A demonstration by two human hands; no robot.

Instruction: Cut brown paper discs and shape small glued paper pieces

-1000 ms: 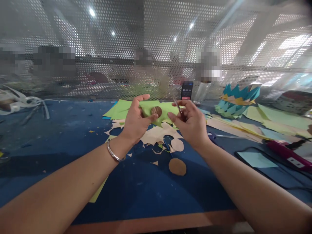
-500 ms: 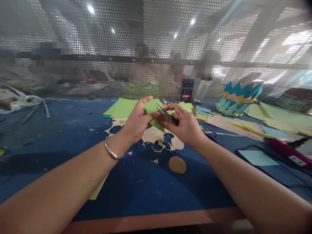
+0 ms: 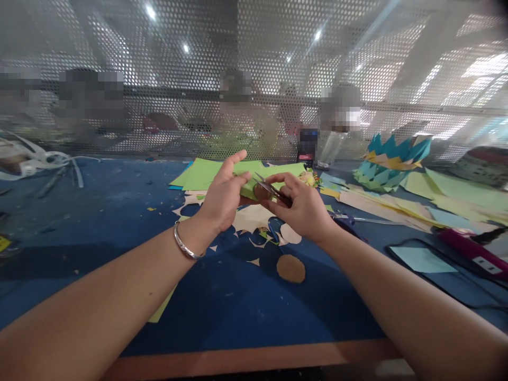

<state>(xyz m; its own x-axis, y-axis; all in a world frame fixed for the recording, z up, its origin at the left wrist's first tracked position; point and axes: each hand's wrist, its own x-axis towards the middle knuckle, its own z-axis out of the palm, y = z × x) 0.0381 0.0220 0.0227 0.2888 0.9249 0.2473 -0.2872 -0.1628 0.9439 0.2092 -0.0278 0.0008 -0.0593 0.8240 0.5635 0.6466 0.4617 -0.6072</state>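
My left hand (image 3: 226, 196) holds a piece of green paper (image 3: 249, 186) between its thumb and fingers, in front of me over the table. My right hand (image 3: 299, 203) is closed round the dark handles of a pair of scissors (image 3: 273, 191). Their blades point up and left, right beside the paper and close to my left thumb. Whether the blades are cutting cannot be made out. Below the hands lie cream paper scraps (image 3: 254, 218) with round cut-outs, and a pale paper disc (image 3: 291, 233). Nearer to me is a brown disc (image 3: 291, 269).
Green sheets (image 3: 204, 174) lie stacked behind my left hand. A phone (image 3: 307, 145) and a clear bottle (image 3: 330, 151) stand by the perforated screen. Rightward are a folded-paper ring (image 3: 392, 161), paper strips (image 3: 373, 203) and a purple power strip (image 3: 474, 251); white ribbons (image 3: 43, 161) lie left.
The green paper has turned between my hands, and its corner no longer hangs down below the scissors. My left fingers and thumb have shifted slightly. The scissors stay nearly in place.
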